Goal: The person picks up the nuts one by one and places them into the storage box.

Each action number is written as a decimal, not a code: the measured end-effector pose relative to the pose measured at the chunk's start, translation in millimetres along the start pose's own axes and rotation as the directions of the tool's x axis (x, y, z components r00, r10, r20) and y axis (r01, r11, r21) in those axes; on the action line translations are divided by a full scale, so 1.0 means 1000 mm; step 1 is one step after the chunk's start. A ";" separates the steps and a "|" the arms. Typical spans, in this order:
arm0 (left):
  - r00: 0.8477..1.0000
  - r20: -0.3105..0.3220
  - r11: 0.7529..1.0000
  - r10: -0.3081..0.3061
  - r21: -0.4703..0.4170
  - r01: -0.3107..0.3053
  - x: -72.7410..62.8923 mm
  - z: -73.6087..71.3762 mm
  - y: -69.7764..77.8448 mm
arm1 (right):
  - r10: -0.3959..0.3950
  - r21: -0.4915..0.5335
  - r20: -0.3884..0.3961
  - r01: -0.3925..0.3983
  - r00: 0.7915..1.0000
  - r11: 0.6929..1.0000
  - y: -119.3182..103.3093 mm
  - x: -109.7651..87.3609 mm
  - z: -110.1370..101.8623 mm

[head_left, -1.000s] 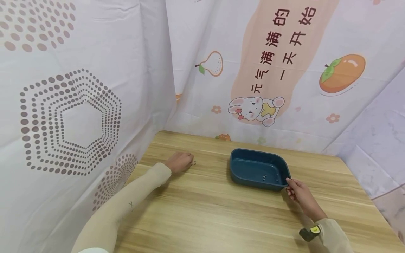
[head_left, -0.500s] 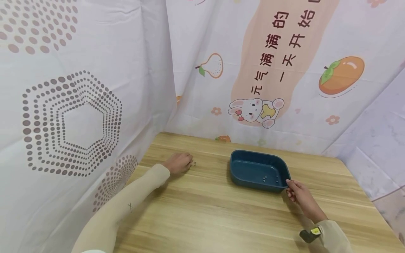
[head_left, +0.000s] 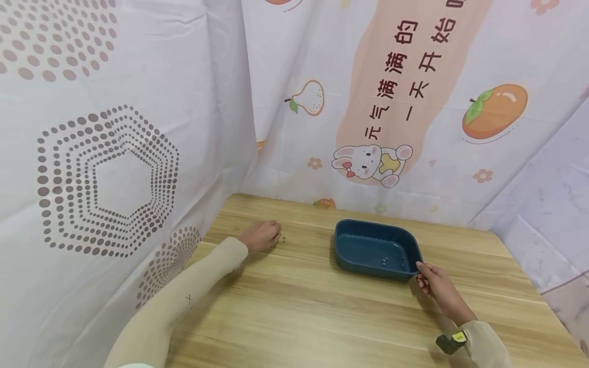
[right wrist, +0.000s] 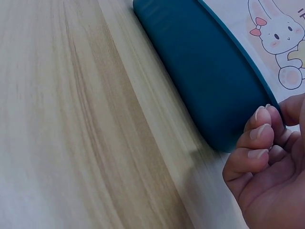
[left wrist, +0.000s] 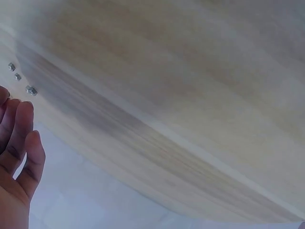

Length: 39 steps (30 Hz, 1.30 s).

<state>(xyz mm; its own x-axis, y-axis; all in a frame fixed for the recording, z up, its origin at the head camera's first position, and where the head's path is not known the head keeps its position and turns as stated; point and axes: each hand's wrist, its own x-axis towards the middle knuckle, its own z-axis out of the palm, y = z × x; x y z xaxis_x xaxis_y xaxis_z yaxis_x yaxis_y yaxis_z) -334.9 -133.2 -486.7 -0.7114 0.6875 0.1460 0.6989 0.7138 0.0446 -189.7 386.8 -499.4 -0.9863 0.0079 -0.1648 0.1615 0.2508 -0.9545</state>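
On the wooden table, my left hand point(head_left: 261, 236) is low at the left, fingertips beside several small metal nuts point(head_left: 284, 239). In the left wrist view these nuts point(left wrist: 31, 90) lie just past the bent fingers point(left wrist: 24, 119); the pinching tips are partly cut off by the frame edge, so I cannot tell whether a nut is between them. My right hand point(head_left: 436, 284) grips the near right corner of a dark blue rectangular tray point(head_left: 368, 268), thumb on the rim and fingers outside. Several nuts point(head_left: 384, 261) lie inside the tray toward its right end.
The wooden table point(head_left: 294, 306) meets a printed cloth point(head_left: 285, 174) along its back edge. Another white cloth point(head_left: 221, 128) with dot patterns hangs at the left side. A black device with a yellow label point(head_left: 453, 341) sits on the right wrist.
The head view has tilted up slightly, shifting the scene a little lower. The left hand stays beside the loose nuts with slight finger movement, while the right hand keeps its grip on the tray.
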 end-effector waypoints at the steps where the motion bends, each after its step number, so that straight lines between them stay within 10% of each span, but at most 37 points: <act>1: 1.000 -0.007 1.000 0.004 -0.006 -0.004 0.001 0.000 0.000 | 0.000 0.002 0.001 0.000 1.000 1.000 0.000 0.000 0.000; 39: 0.988 -0.066 0.990 0.140 0.032 -0.138 0.051 -0.009 0.038 | 0.013 0.008 0.004 -0.013 1.000 1.000 0.004 0.004 -0.002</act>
<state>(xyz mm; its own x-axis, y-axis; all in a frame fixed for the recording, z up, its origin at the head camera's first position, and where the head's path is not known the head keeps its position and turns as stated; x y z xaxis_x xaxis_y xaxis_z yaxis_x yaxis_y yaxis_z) -343.8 -72.4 -468.3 -0.6005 0.7701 0.2153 0.7875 0.6163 -0.0078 -192.9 389.8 -503.2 -0.9839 0.0073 -0.1784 0.1749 0.2425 -0.9543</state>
